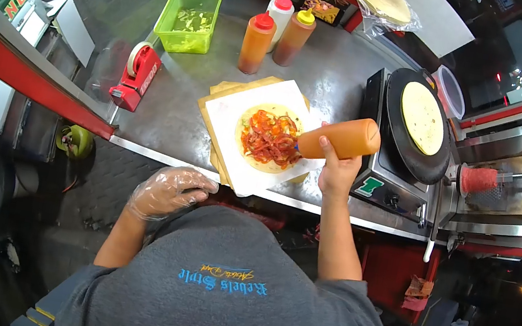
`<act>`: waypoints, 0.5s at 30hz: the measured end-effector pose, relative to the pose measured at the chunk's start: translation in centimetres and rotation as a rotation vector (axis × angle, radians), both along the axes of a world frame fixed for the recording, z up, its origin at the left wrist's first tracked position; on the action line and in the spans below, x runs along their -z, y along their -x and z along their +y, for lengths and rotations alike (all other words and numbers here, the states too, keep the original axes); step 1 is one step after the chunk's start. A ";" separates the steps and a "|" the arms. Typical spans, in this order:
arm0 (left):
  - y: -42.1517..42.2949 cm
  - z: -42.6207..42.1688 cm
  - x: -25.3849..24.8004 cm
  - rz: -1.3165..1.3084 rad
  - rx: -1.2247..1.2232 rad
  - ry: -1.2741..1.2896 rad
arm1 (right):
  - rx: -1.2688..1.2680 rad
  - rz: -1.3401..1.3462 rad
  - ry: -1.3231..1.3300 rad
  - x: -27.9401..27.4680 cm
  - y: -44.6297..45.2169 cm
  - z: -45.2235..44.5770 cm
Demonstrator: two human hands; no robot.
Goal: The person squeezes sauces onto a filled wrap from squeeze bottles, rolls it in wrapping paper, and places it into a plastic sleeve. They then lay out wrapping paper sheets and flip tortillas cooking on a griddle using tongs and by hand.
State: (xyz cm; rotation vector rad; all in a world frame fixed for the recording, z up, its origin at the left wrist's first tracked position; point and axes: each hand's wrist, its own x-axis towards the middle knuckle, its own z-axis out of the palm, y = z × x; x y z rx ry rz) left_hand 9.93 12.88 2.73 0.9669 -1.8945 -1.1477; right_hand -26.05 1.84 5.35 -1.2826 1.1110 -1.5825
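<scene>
My right hand (339, 168) is wrapped round an orange squeeze bottle (341, 140), tipped with its nozzle pointing left and down over a topped flatbread (244, 150). Shredded meat and red and orange sauce cover the middle of the bread. It rests on white paper (222, 115), above a stack of brown paper (235, 88). In a clear plastic glove, my left hand (173, 193) hovers by the counter's front edge, left of the paper's near corner. Its fingers are loosely curved, the thumb a little apart, and nothing shows in them.
Several squeeze bottles (258, 41) stand behind the paper, near a green basket (185, 40) with chopped vegetables. A red tape dispenser (137, 77) sits left. On the right, another flatbread (422, 117) lies on a round griddle (436, 166), beside a meat spit (479, 179).
</scene>
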 end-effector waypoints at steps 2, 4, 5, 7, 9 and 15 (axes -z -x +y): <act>0.4 -1.0 -0.6 -0.023 0.053 0.027 | -0.008 -0.100 -0.020 -0.7 -0.2 -0.2; 0.8 -1.2 -1.5 -0.059 0.105 0.029 | -0.039 -0.164 -0.038 -4.9 -1.1 0.5; 1.0 -1.7 -2.0 -0.078 0.123 0.036 | -0.040 -0.123 0.039 -6.7 -1.5 0.8; 1.4 -2.5 -2.8 -0.101 0.164 -0.007 | -0.046 -0.030 0.181 -9.9 -2.0 2.0; 2.0 -2.9 -2.1 -0.100 0.183 0.054 | 0.004 -0.034 0.355 -9.3 -3.1 2.1; 3.8 -3.4 -2.6 -0.062 0.267 0.128 | -0.092 -0.002 -0.061 1.2 -5.1 -1.3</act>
